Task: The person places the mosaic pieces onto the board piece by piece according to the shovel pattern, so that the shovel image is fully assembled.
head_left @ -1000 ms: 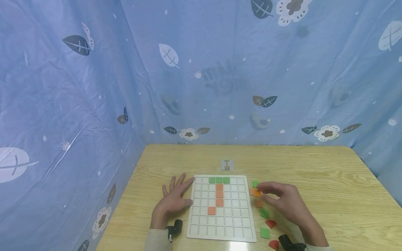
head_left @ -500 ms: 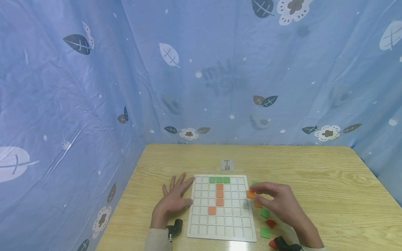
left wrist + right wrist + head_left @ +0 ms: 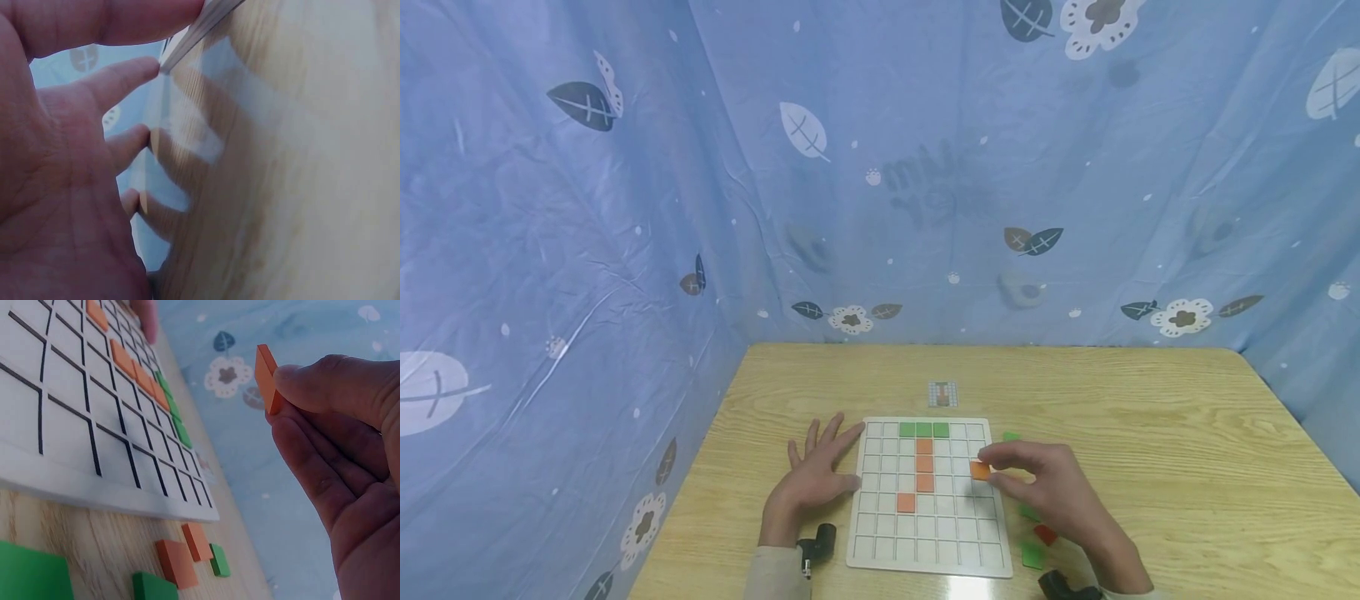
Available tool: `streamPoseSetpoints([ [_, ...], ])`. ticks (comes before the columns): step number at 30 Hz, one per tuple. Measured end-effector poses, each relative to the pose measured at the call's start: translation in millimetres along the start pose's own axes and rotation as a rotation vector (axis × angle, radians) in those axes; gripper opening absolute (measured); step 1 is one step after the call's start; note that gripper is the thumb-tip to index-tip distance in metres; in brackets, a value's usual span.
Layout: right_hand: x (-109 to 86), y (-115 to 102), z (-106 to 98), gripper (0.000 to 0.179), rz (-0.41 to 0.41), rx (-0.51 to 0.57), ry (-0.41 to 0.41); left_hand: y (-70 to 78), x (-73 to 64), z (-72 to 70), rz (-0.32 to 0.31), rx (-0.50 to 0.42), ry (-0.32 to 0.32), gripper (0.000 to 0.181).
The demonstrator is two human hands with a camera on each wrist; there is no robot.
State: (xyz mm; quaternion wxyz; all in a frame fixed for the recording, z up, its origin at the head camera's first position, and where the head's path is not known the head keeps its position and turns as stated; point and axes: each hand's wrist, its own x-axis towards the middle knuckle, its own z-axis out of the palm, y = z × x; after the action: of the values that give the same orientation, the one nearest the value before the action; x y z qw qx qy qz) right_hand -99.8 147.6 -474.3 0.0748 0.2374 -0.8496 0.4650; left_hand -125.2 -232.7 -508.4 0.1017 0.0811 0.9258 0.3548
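My right hand (image 3: 1041, 479) pinches an orange square tile (image 3: 266, 380) between thumb and fingers, held above the right side of a white grid board (image 3: 880, 546). At the board's left edge, my left hand (image 3: 814, 479) lies with fingers spread; in the left wrist view a thumb and a fingertip meet the board's edge (image 3: 203, 31). Three green tiles (image 3: 923, 430) sit in the board's top row. Below them runs a column of three orange tiles (image 3: 924, 464), and another orange tile (image 3: 906, 502) lies one row lower, one column to the left.
Right of the board lie loose pieces: green tiles (image 3: 1032, 555), a red piece (image 3: 1045, 533) and two orange tiles (image 3: 177, 564), partly hidden by my right hand in the head view. A small card with a grid picture (image 3: 943, 394) lies behind the board. A blue curtain (image 3: 955, 208) surrounds the table.
My right hand has carried the orange tile left, from the loose pieces beside the board to over its right columns. The left hand has stayed in place.
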Motion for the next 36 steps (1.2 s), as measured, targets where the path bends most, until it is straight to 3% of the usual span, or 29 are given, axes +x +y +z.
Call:
streamPoseSetpoints([
  [8, 5.4, -5, 11, 0.030, -0.027, -0.040, -0.017, -1.2, 0.1, 0.5, 0.006, -0.004, 0.009, 0.095],
  [16, 9.1, -10, 25, 0.029, -0.029, -0.002, -0.073, 0.3, -0.7, -0.3, -0.002, -0.003, 0.006, 0.094],
  [23, 11.1, -6, 40, 0.029, -0.096, 0.015, -0.076, 0.0, -0.6, -0.3, 0.008, 0.005, 0.008, 0.094],
  [36, 8.3, 2, 67, 0.026, -0.132, 0.043, -0.113, 1.4, -1.4, 0.2, 0.001, -0.004, 0.008, 0.096],
])
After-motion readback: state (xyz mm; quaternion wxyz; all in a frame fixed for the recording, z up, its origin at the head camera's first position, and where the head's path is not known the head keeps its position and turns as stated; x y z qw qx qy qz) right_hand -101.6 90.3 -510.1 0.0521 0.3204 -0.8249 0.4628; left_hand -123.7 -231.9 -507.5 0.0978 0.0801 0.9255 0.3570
